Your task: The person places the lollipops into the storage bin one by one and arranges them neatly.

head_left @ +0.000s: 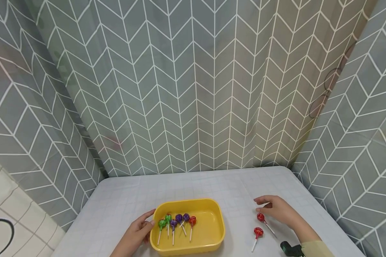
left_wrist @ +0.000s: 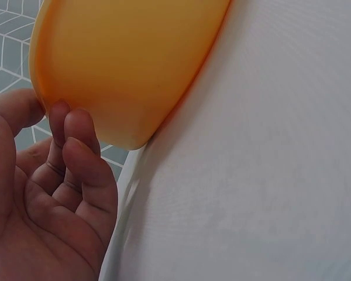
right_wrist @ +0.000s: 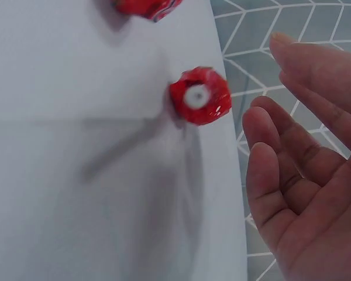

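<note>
While left hand [head_left: 135, 233] touches tray [head_left: 212, 208], right hand [head_left: 278, 210] hovers

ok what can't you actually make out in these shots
- Head view: wrapper print on the lollipops in the yellow tray is too small.
- Left wrist view: tray contents hidden by its wall; left hand cut off by the edge.
- Right wrist view: second red lollipop cropped at top, blurred.

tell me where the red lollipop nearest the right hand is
In the head view the red lollipop lies on the table, right of the yellow tray, just beside the right hand, with another red lollipop nearer the camera.
</note>
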The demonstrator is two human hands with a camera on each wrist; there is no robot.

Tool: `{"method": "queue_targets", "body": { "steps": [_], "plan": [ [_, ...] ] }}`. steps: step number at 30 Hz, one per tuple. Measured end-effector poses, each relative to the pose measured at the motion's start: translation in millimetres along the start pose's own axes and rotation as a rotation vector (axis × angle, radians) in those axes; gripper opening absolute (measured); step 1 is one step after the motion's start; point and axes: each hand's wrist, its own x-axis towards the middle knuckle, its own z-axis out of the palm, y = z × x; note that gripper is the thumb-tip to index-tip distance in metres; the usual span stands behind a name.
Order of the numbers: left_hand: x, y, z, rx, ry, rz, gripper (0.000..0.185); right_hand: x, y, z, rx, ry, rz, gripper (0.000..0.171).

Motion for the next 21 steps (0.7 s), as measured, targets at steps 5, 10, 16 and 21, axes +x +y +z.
{"method": "queue_targets", "body": {
  "steps": [5,10,16,21],
  "plan": [
    [-0.1,0.7,0.0,0.002,-0.003,-0.002,0.075,-2.2,10.5,0.2,0.022,-0.047,0.005,0.043],
    [0.1,0.4,0.4,0.004,0.004,-0.009,0.076,-5.9,17.7,1.5,0.043,-0.082,0.006,0.045],
    [0.1,0.3,0.6,0.007,0.009,-0.016,0.077,-8.7,22.3,4.9,0.025,-0.095,0.012,0.044],
    [0.7,-0.7,-0.1,0.004,0.003,-0.011,0.077,-8.9,25.7,6.5,0.018,-0.091,0.012,0.043]
  ]
}}
